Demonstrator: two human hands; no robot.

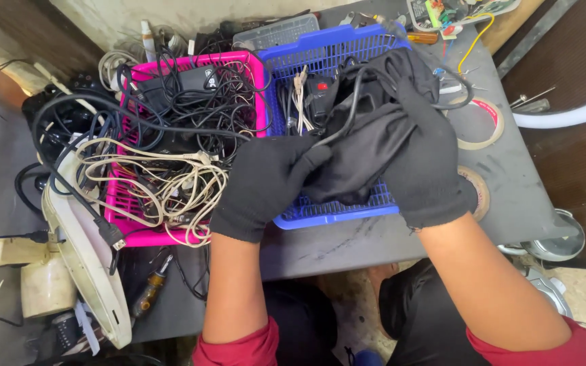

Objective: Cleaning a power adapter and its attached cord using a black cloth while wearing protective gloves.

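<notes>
Sleeves of red cloth [239, 349] are seen at the near edge, and bare forearms are stretched from them over a grey table [510, 169]. Both hands are covered by black gloves. The left hand [262, 183] is closed on the near left end of a black cloth pouch [367, 152], with its fingers curled around the fabric. The right hand [425, 163] is laid over the right side of the same pouch and is clamped on it from above. A black cable [347, 112] is draped across the pouch and is run back into the basket behind it. The pouch is held just above the near edge of a blue basket [334, 210], which is set on the table near its middle. More black cables and a plug are held in that basket. Just to its left, touching it, a pink basket [137, 234] is packed with tangled black and cream cables [171, 183]. To the near left, a cream plastic housing [83, 251] is leaned against the pink basket, and a screwdriver [150, 288] is lain beside it. To the right of the blue basket, two tape rolls [486, 125] are laid flat on the table. At the far right, a circuit board [445, 13] with coloured wires is seen.
</notes>
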